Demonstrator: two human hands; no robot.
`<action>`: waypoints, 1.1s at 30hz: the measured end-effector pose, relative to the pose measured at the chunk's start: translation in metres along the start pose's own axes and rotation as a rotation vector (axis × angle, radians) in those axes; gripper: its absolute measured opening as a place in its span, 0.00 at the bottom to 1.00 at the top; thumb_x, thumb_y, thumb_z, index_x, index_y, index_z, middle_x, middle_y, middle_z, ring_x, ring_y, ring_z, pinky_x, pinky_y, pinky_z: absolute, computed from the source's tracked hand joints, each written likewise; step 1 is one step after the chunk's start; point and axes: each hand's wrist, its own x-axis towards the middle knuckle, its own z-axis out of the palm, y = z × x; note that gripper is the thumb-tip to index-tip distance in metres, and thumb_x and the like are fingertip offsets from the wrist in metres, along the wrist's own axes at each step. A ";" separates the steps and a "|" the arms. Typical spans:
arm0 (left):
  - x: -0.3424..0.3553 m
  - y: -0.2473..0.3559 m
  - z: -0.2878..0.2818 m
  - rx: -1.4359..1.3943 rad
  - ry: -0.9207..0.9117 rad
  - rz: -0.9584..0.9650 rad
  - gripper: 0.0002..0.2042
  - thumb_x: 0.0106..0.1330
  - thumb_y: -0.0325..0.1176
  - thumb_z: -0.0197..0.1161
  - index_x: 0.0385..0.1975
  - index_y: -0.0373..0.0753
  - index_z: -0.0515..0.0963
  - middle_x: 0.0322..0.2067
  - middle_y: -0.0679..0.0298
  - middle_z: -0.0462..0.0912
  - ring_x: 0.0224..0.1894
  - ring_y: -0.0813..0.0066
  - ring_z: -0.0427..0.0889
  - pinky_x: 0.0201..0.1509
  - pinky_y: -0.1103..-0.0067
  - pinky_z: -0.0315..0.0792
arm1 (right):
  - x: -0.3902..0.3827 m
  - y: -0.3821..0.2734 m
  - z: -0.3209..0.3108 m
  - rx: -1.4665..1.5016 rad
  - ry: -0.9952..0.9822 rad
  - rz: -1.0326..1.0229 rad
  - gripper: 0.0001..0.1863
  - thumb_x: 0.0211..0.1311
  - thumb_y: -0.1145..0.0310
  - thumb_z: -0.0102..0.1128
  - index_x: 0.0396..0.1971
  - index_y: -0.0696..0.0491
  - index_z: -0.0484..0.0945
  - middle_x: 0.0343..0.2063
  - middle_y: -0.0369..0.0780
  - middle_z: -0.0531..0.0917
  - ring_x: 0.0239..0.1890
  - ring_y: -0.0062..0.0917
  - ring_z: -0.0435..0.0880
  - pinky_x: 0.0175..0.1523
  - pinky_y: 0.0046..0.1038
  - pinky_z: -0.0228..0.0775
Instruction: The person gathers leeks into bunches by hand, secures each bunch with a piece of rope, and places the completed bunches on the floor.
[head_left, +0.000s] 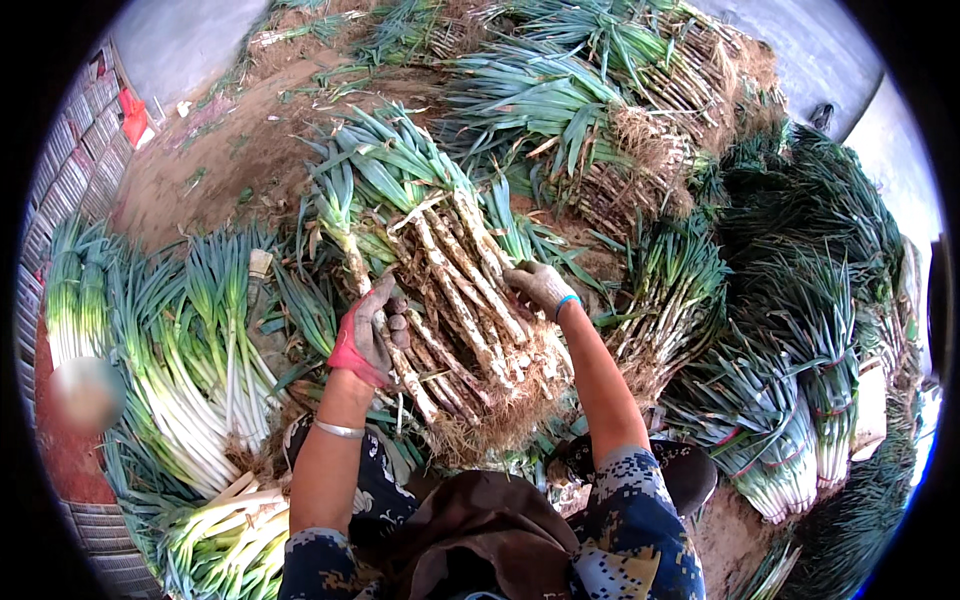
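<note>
A bunch of unpeeled green onions lies in front of me, its brown, dirt-coated stalks and tangled roots toward me and its green leaves pointing away. My left hand, in a dirty grey glove with a red cuff, is closed around a stalk at the bunch's left side. At the right edge, my right hand curls its gloved fingers against the outer stalks. Part of its fingertips is hidden.
Cleaned green onions with white stems lie to my left. Large heaps of unpeeled green onions stand at the far right. Tied bundles are stacked on the right. Bare soil shows at the far left, beside a brick-patterned wall.
</note>
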 end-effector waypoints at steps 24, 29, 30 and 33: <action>0.024 -0.001 -0.006 -0.256 -0.339 -0.076 0.08 0.70 0.37 0.52 0.36 0.39 0.72 0.14 0.76 0.68 0.13 0.80 0.72 0.23 0.71 0.78 | -0.046 -0.017 0.033 -0.086 0.399 -0.405 0.19 0.58 0.58 0.59 0.44 0.57 0.75 0.39 0.47 0.83 0.41 0.35 0.83 0.49 0.31 0.73; 0.012 0.000 0.004 -0.254 -0.302 -0.178 0.12 0.71 0.40 0.49 0.39 0.39 0.73 0.15 0.78 0.61 0.15 0.85 0.61 0.31 0.75 0.73 | 0.045 0.050 0.024 -0.445 0.545 -0.248 0.35 0.48 0.46 0.65 0.51 0.56 0.73 0.44 0.50 0.81 0.47 0.41 0.80 0.53 0.36 0.71; 0.012 0.001 0.001 -0.281 -0.304 -0.187 0.12 0.71 0.40 0.48 0.40 0.39 0.73 0.15 0.78 0.60 0.15 0.85 0.59 0.31 0.76 0.72 | 0.047 0.034 0.029 -0.525 0.427 -0.096 0.35 0.48 0.44 0.64 0.48 0.57 0.73 0.44 0.51 0.80 0.47 0.43 0.80 0.53 0.37 0.70; 0.009 0.005 0.000 -0.244 -0.307 -0.172 0.11 0.71 0.39 0.48 0.41 0.39 0.73 0.15 0.78 0.58 0.16 0.85 0.57 0.30 0.77 0.69 | 0.060 0.024 0.033 -0.730 0.306 -0.122 0.32 0.49 0.42 0.61 0.42 0.57 0.74 0.41 0.55 0.80 0.46 0.45 0.80 0.50 0.39 0.72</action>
